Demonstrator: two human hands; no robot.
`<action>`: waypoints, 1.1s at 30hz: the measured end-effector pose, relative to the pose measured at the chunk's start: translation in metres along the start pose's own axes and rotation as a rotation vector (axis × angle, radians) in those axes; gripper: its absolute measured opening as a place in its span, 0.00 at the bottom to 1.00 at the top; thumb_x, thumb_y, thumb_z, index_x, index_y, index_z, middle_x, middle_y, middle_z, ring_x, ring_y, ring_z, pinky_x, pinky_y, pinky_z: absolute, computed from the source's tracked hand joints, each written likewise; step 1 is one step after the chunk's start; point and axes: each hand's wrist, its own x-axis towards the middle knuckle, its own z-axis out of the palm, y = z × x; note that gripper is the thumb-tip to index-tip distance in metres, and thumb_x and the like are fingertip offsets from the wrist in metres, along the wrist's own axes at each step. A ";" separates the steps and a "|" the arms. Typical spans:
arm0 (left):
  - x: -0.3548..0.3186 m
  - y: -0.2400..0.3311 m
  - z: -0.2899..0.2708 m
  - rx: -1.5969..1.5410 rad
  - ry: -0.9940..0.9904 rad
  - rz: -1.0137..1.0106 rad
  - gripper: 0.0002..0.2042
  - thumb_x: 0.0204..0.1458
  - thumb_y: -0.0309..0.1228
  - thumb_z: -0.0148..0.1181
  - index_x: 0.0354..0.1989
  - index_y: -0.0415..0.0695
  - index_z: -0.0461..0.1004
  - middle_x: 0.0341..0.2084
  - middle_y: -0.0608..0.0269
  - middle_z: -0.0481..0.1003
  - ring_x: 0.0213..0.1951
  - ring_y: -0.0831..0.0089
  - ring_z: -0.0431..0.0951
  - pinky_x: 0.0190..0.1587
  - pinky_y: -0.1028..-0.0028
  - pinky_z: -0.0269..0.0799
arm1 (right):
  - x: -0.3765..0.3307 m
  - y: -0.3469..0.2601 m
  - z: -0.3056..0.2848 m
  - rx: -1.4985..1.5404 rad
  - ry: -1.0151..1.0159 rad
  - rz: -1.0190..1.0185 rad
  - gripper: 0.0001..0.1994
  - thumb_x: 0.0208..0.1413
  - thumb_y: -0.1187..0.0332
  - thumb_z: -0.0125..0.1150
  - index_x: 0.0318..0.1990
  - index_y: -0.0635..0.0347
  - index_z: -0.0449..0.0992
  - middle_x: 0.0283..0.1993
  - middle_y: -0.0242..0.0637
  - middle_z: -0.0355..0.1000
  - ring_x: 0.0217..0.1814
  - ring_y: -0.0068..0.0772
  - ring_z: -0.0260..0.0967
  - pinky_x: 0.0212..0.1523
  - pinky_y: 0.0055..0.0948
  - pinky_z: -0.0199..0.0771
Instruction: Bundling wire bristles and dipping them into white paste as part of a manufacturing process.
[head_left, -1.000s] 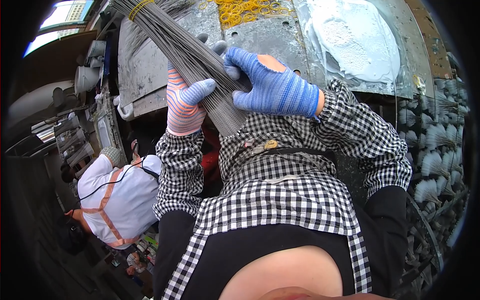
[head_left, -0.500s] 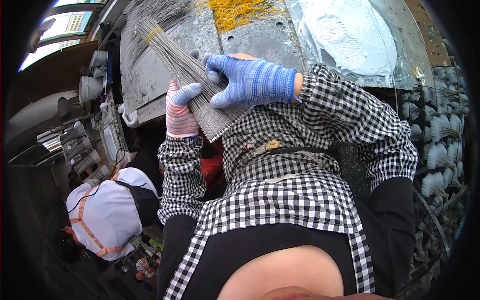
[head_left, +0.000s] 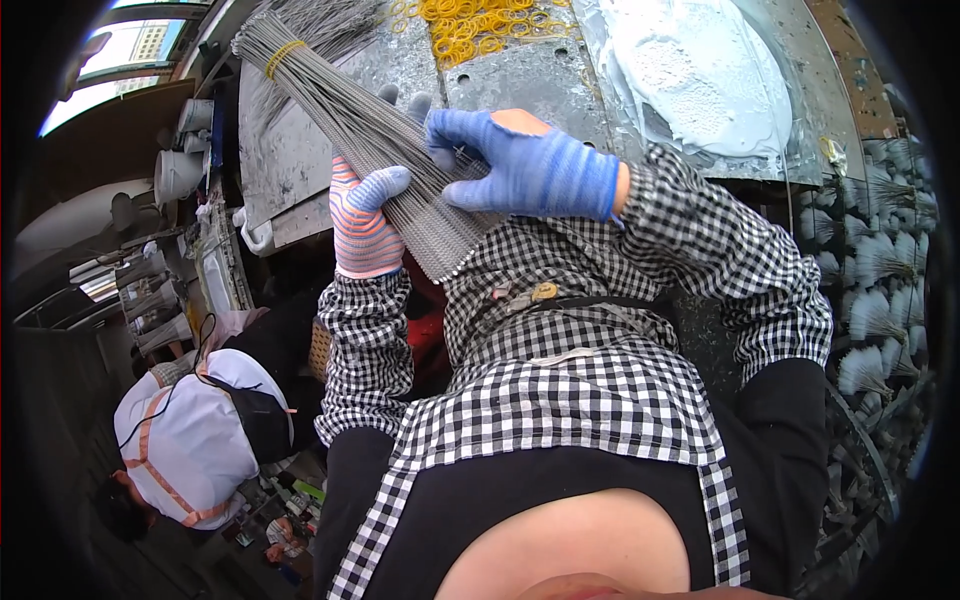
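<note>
Holding yellow-banded grey strand bundle (head_left: 350, 130): left hand (head_left: 364, 218) wrapped round it, right hand (head_left: 540, 168) half-curled at its edge, grip unclear.

Head-worn fisheye; close, downward onto hands (head_left: 545, 172)

We see a glaring window (head_left: 118, 47); the lower left is dim. Our right hand (head_left: 530, 168) blurs slightly; blackness rounds the corners.
</note>
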 end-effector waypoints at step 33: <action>0.100 -0.038 0.130 -0.025 -0.357 0.513 0.44 0.37 0.16 0.58 0.71 0.49 0.58 0.63 0.57 0.66 0.65 0.57 0.67 0.65 0.60 0.68 | -0.050 -0.016 -0.113 -0.381 0.354 0.195 0.17 0.50 0.66 0.69 0.48 0.53 0.76 0.35 0.37 0.81 0.39 0.35 0.80 0.47 0.32 0.78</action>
